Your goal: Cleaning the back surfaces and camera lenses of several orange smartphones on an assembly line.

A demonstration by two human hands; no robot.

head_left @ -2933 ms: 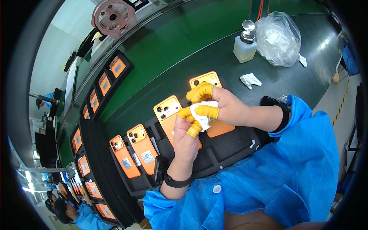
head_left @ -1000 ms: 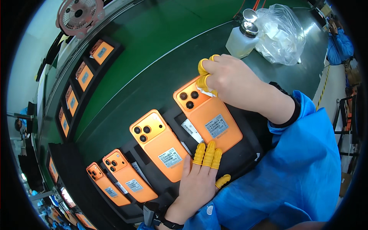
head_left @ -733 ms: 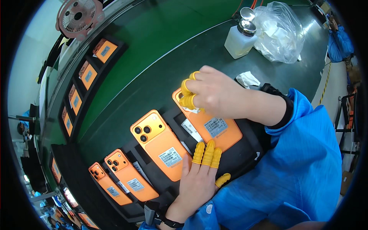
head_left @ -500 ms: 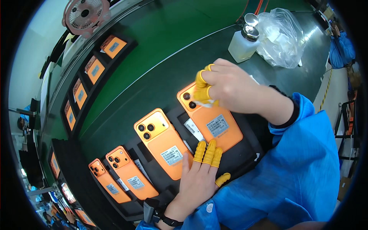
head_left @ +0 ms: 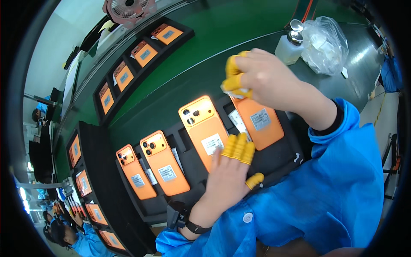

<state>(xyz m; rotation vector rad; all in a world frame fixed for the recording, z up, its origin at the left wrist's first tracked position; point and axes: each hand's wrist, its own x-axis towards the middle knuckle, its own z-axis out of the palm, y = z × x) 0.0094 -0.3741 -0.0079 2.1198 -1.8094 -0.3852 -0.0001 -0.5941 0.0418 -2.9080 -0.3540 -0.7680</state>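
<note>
My right hand (head_left: 265, 79), with yellow finger cots, pinches a folded white wipe (head_left: 240, 92) against the top of the rightmost orange phone (head_left: 270, 133). That phone's camera block is hidden behind my fingers. My left hand (head_left: 229, 169) lies flat, fingers stretched and wearing yellow cots, between this phone and a neighbouring orange phone (head_left: 200, 128). Its fingertips reach that neighbour's lower right edge and the rightmost phone's lower left edge. Two more orange phones, a wider one (head_left: 159, 155) and a narrower one (head_left: 132, 165), lie farther left. All rest back up in a black tray (head_left: 291, 150), each with a pale label.
A pump bottle (head_left: 287, 49) and a clear plastic bag (head_left: 325, 47) stand beyond my right hand. Another black tray (head_left: 117, 103) of orange phones lies at the far left. Stacked black trays (head_left: 96, 150) with phones adjoin on the left. A co-worker in blue (head_left: 87, 242) sits lower left.
The view has shifted, so the trays and phones sit higher and farther right. My right hand with the wipe has moved up over the phone's camera block, covering lenses that showed before.
</note>
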